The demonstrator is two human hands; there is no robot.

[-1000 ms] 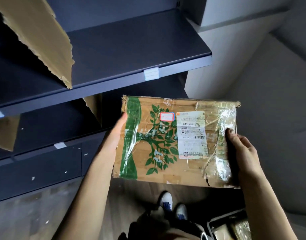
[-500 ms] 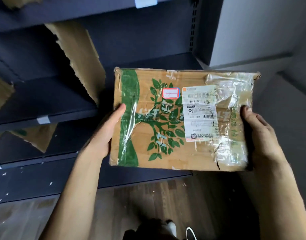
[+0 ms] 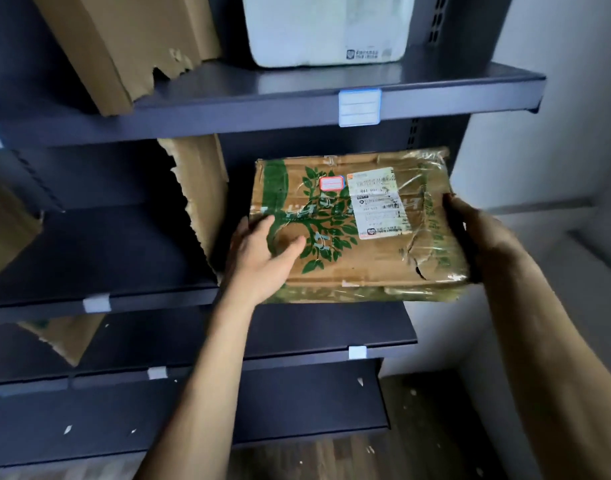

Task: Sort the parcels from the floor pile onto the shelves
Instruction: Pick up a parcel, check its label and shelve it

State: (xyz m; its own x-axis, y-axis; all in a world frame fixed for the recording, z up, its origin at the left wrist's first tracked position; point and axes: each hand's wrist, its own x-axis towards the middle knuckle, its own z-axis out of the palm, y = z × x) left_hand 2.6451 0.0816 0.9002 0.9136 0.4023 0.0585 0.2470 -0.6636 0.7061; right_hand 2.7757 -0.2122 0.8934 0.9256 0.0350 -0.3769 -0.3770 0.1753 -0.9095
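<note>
One flat brown cardboard parcel (image 3: 366,268): green tree-and-leaf print, green side band; white printed shipping label (image 3: 376,206); red-bordered white sticker (image 3: 331,184). Above the left grip (image 3: 259,258): white foam box (image 3: 325,29); dark blue-grey metal shelves (image 3: 228,112), pale blue-edged tag holder (image 3: 359,107). Left of it: torn plain-brown cardboard sheet (image 3: 203,188).

Two hands (image 3: 262,259) (image 3: 484,235), one white parcel (image 3: 325,29), one green-printed parcel (image 3: 370,261)

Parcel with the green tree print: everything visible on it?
The parcel is a flat brown cardboard box with a green tree print, a white shipping label and a small red-bordered sticker on top. Crinkled clear tape wraps its right end; the cardboard is torn near the front there. It is held roughly level at the middle shelf; whether it rests there is unclear. The left hand grips its left front, the right hand its right edge.
</note>
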